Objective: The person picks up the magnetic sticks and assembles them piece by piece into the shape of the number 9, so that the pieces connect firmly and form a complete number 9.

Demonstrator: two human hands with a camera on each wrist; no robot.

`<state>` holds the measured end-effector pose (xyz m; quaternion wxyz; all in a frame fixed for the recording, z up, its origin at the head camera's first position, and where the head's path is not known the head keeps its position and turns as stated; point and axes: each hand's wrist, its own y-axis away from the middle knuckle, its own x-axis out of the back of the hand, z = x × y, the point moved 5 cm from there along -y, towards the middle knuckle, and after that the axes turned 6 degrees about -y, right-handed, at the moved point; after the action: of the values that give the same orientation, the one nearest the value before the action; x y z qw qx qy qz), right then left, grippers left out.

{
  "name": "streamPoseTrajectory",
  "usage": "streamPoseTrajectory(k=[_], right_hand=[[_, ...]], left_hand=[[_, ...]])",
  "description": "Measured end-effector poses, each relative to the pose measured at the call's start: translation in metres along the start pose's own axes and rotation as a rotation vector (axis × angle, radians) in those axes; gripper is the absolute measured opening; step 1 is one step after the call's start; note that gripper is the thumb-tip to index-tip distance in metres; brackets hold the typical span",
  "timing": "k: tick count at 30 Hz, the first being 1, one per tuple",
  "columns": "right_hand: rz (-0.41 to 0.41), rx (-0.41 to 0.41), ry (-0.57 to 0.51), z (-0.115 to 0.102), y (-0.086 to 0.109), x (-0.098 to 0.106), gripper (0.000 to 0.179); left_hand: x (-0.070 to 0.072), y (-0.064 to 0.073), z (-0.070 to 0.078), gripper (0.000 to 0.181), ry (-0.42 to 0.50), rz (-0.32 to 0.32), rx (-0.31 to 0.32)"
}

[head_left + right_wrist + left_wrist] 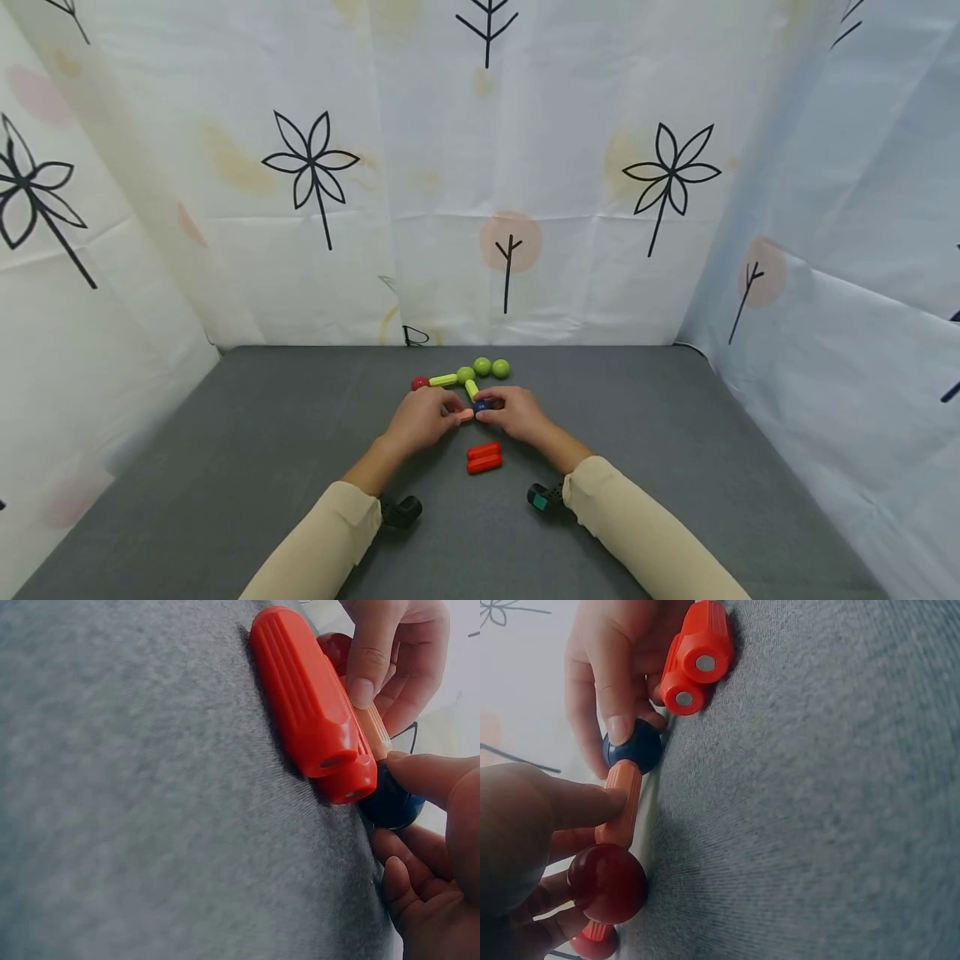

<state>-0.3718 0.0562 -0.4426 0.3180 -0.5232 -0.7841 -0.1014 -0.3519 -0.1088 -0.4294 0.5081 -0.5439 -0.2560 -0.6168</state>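
My left hand [420, 417] pinches an orange ridged rod [621, 802] between thumb and fingers. The thumb and fingers of my right hand [519, 413] grip a dark blue ball [633, 747], which meets one end of that rod. At the rod's other end, a dark red ball [607, 883] sits by my left fingers in the left wrist view. Just beyond the hands, a yellow-green rod [471, 389] runs from a green ball [466, 375] toward the blue ball. Another yellow-green rod [443, 380] links that green ball to a red ball [420, 382].
Two red rods [484, 458] lie side by side on the grey table [645, 400], nearer me than the hands; metal discs show in their ends. Two loose-looking green balls [492, 367] sit at the back. Patterned white curtains [450, 167] enclose the table.
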Motion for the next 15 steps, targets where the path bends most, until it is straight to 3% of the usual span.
streamPoseTrajectory(k=[8,15], right_hand=[[-0.007,-0.001,0.018,-0.003,-0.009,-0.003,0.030],[0.026,0.010,0.002,-0.005,-0.008,0.001,0.033]], left_hand=[[-0.001,-0.003,-0.007,0.012,0.033,-0.019,0.081],[-0.001,-0.005,-0.014,0.009,0.042,0.024,0.073]])
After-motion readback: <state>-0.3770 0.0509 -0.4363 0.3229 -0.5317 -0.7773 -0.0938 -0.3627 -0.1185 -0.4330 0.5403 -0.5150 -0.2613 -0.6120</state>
